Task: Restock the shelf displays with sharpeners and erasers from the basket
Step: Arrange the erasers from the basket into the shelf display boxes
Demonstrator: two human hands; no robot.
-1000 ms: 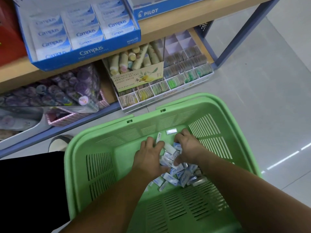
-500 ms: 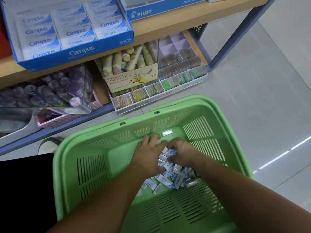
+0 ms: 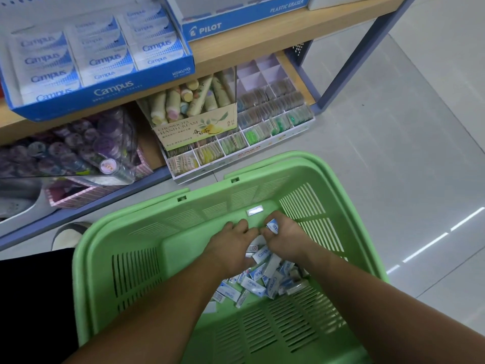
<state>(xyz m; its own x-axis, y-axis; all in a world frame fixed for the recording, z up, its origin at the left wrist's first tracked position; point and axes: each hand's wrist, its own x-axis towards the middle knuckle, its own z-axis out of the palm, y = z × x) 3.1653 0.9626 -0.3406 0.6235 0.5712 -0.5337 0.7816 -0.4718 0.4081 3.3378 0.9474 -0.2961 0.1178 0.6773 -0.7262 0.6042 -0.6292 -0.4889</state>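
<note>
Both hands are down inside the green slatted plastic basket (image 3: 110,245), right over the middle of its floor. The heap of small white-and-blue sleeved erasers (image 3: 258,281) lies under them and spills toward the basket's near side. The right hand (image 3: 286,237) has its fingers curled round one blue-and-white eraser (image 3: 273,226), at the far edge of the heap, close to the basket's far wall. The left hand (image 3: 231,248) sits just beside it, knuckles up, fingertips bent down into the heap. Whether it grips anything I cannot tell, because the fingers hide it. One lone silvery-wrapped block (image 3: 255,210) lies at the foot of the basket's far wall, just beyond both hands.

The erasers are little rectangular blocks in glossy sleeves printed "Campus", tumbled at all angles. The basket's walls are smooth moulded plastic, cut through with slots. Beyond the basket's far rim, a blue cardboard Campus display box (image 3: 118,93) sits on the pale wooden shelf (image 3: 262,40), holding rows of white-and-blue Campus packs laid flat. A blue Pilot box (image 3: 210,28) stands next along.
</note>
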